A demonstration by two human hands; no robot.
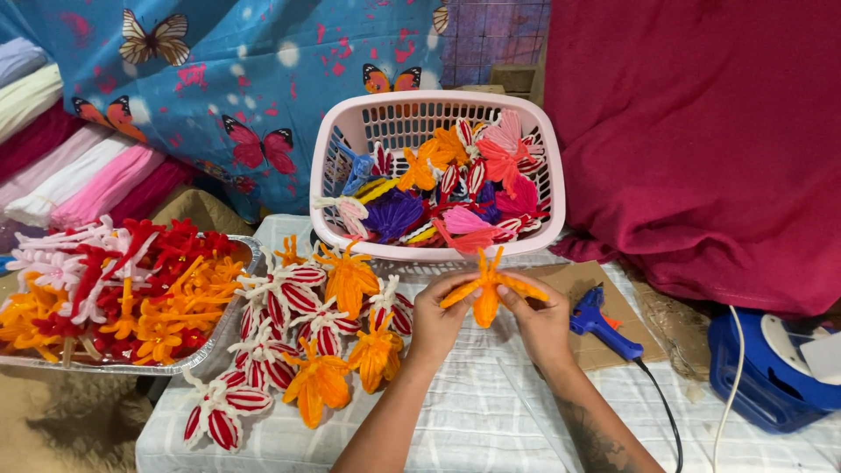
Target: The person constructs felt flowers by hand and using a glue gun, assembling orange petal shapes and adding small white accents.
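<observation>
Both grips, left hand (435,320) and right hand (539,320), pinch my orange flower (488,292) below the basket (349,131); I'm shaping petals, next gentle bending.

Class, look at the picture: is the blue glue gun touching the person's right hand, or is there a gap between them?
Apart. The head view shows brown cardboard between the glue gun and the right hand, which holds an orange pipe-cleaner butterfly.

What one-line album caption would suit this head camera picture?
Both hands, left hand and right hand, hold an orange pipe-cleaner flower before a pink basket of finished ones.
</observation>
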